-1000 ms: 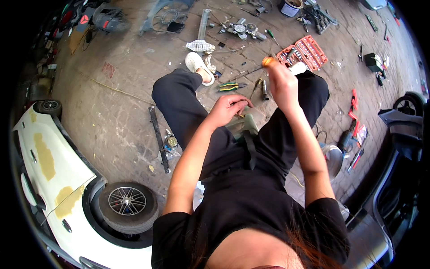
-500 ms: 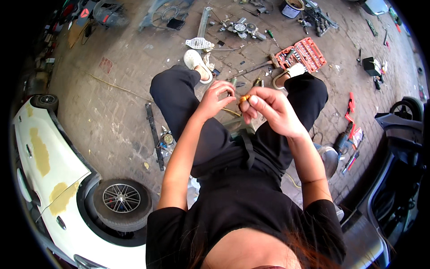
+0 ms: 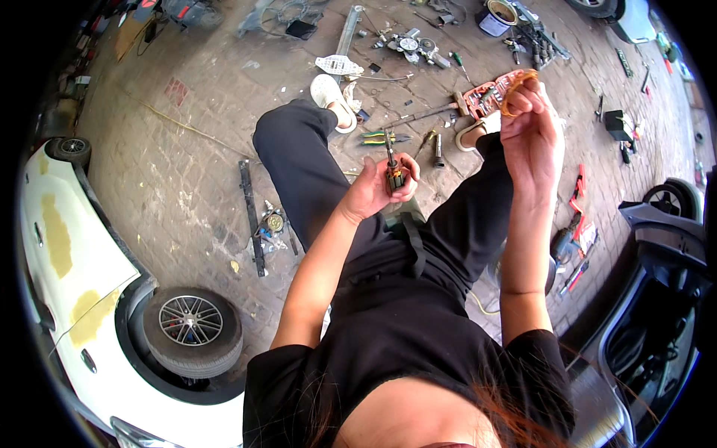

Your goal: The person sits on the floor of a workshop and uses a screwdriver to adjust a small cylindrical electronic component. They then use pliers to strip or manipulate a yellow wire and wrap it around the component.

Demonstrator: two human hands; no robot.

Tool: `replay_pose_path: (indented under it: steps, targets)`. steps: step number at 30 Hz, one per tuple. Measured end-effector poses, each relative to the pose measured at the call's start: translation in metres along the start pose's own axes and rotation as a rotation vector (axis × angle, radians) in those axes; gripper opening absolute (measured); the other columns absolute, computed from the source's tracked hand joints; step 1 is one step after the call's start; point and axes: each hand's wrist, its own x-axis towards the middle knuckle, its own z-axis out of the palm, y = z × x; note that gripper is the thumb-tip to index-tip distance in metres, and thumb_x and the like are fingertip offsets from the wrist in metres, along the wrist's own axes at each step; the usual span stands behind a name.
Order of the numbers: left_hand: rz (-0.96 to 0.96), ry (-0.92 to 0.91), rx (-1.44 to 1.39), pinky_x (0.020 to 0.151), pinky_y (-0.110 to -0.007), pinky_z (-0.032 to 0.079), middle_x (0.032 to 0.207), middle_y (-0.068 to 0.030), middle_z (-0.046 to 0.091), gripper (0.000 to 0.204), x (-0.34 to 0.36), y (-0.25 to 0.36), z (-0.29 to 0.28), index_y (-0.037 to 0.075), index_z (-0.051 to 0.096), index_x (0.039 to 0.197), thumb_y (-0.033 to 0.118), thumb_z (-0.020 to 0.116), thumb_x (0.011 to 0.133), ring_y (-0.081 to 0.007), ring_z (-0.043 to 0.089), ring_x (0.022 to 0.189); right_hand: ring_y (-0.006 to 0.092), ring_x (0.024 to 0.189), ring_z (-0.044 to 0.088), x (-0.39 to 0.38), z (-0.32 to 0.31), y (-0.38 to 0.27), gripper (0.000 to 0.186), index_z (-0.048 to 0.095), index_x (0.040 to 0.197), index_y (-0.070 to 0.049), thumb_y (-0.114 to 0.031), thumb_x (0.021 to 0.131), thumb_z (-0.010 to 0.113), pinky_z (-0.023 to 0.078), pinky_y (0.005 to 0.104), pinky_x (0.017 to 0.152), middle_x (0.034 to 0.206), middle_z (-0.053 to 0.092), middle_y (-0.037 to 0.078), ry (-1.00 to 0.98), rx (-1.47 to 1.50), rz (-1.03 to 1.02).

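right hand [image 3: 534, 131]: swung away from left since earlier, clamped on ring
orange ring [image 3: 510, 95]: at the fingertips, perhaps tape
driver [image 3: 395, 176]: in left hand's [image 3: 370, 191] curled fingers, shaft beyond

Orange ring [image 3: 509, 97] (black-and-orange screwdriver [image 3: 394, 175])
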Motion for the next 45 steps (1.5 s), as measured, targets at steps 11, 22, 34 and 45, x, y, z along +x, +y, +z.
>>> replay_pose_path:
  steps: [11,22,34,45]
  targets:
    - [0.103,0.354,-0.062,0.058,-0.022,0.030,0.083,-0.0016,0.043,0.031,0.001,0.018,0.029,0.000,0.048,0.115,0.026,0.049,0.098,-0.0072,0.034,0.060,0.0070,0.063,0.039,-0.032,0.021,-0.016,0.019,0.049,0.110,0.005,-0.009,0.097,0.047,0.041,0.0203,0.074,0.073,0.042,-0.003,-0.068,-0.170,-0.161]
    - [0.156,0.238,-0.475,0.051,-0.022,0.026,0.070,0.0030,0.036,0.041,0.009,0.029,0.045,0.000,0.046,0.116,0.038,0.040,0.100,-0.0059,0.027,0.049,0.0039,0.045,0.040,-0.070,0.039,-0.026,0.009,0.047,0.094,-0.006,-0.010,0.098,0.041,0.040,0.0326,0.096,0.059,0.043,-0.006,-0.065,-0.106,-0.148]
    - [0.162,-0.026,-0.772,0.033,-0.023,0.020,0.051,0.0039,0.032,0.037,0.006,0.040,0.086,0.001,0.040,0.104,0.037,0.033,0.101,-0.0056,0.021,0.032,0.0080,0.058,0.049,-0.065,0.039,-0.038,0.013,0.052,0.097,-0.006,0.003,0.089,0.051,0.046,0.0276,0.081,0.072,0.048,-0.002,-0.112,0.412,-0.149]
    - [0.209,0.045,-0.786,0.032,-0.024,0.022,0.047,0.0035,0.032,0.037,0.006,0.051,0.111,0.002,0.040,0.104,0.038,0.030,0.102,-0.0067,0.021,0.029,0.0079,0.058,0.049,-0.070,0.037,-0.037,0.017,0.048,0.097,-0.007,0.006,0.087,0.051,0.040,0.0312,0.093,0.070,0.045,-0.002,-0.104,0.263,-0.253]
